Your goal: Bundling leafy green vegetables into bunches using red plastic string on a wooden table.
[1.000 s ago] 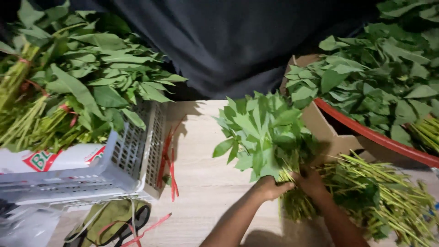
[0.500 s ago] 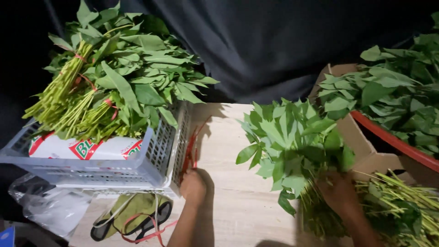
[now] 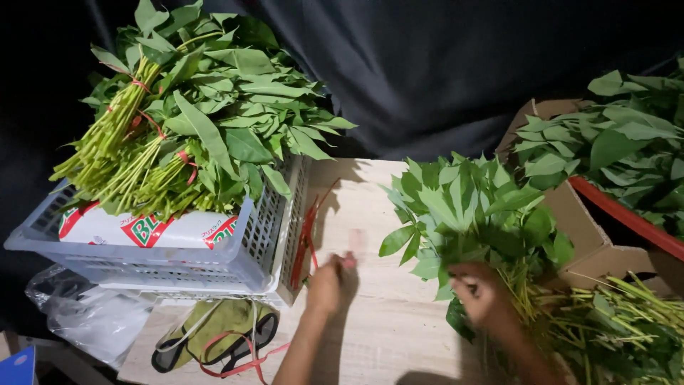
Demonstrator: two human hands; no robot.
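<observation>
Nearest me, at the lower centre of the frame, my left hand pinches a red tie string hanging beside the white plastic basket, fingers narrowed on its end. Lower right, my right hand is wrapped around the stems of a leafy bunch, which stands roughly upright, leaves fanning toward the upper frame. That bunch lies to the right of my left hand, across bare wooden tabletop. Farther off, tied bundles fill the basket at upper left.
</observation>
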